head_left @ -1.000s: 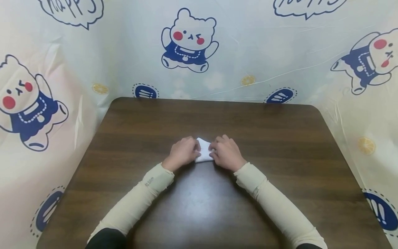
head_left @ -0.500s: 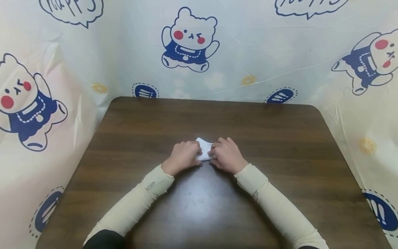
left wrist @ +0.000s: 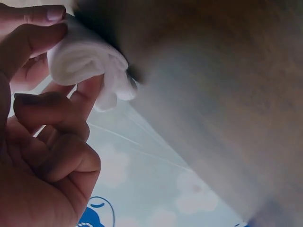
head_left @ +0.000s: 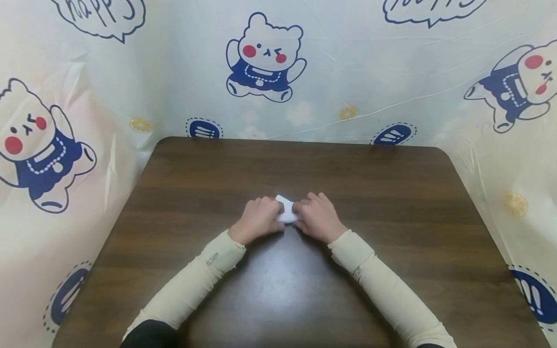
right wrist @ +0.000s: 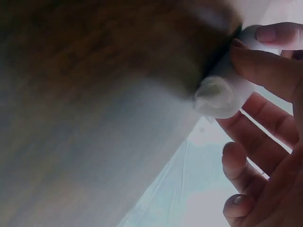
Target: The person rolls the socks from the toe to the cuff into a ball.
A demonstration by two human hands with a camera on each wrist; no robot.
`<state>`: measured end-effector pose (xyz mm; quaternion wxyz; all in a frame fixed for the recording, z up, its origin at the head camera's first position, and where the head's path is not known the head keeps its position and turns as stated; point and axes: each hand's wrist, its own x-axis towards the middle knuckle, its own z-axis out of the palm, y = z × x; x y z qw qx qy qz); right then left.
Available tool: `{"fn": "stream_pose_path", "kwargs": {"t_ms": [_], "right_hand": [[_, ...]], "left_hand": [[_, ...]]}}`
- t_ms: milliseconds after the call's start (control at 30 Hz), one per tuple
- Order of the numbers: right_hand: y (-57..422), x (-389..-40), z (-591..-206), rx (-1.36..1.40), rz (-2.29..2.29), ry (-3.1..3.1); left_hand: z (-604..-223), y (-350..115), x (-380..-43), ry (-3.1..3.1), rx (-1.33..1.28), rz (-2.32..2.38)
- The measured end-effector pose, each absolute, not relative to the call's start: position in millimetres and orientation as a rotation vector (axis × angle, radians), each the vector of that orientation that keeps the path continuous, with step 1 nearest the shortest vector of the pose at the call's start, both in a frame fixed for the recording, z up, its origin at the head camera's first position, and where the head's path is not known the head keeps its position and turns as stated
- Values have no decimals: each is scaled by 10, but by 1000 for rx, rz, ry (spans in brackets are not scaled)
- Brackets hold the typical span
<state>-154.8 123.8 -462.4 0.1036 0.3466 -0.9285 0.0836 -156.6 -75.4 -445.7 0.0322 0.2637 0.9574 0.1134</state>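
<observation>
While the head view alone takes in the left hand [head_left: 257, 220] and the right hand [head_left: 321, 218] together, it shows little of the cloth [head_left: 287, 212] (just a white strip, its ends hidden by fingers). The cloth is between the two hands, over the middle of the table [head_left: 278, 166], and the fingers of each bend onto it from either side. Pale sleeves [head_left: 183, 290] cover the forearms, and a printed sheet [head_left: 348, 63] hangs behind.

From the left wrist, one end of the cloth comes into sight: it is coiled, the layers plain to see, with a looser fold sticking out beside the coil. It sits out at the fingertips, away from the palm. The left hand pinches it, with digits against its upper side and a finger beneath; the nearer fingers curl apart from it.

From the right wrist, the opposite end shows, rounded and blurred, so its layers are hard to make out. Here too the cloth lies toward the fingertips. The right hand grips it between digits on either side, while two lower fingers are bent and apart from it.
</observation>
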Motion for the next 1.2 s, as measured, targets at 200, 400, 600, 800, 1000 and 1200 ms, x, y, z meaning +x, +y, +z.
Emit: {"fn": "stream_pose_path", "kwargs": {"t_ms": [200,400,600,800,1000,1200], "right_hand": [[1273,-1532,-4553,1041,326,-2858],[1272,-1554,-4530,1031,387,-2995],[1251,-1612,-4545,990,424,-3052],[1236,-1658,-4508,845,479,-3104],[1241,-1612,-4510,974,361,-2813],[1258,-1524,-4483,1081,190,-2679]], "left_hand": [[-4435,-805,-1539,2866,695,546],[-4423,-841,-1565,2752,572,661],[-4399,-854,-1647,2689,473,707],[-4416,-887,-1708,2772,409,693],[-4466,-891,-1633,2922,686,664],[-4459,-844,-1536,3019,894,363]]}}
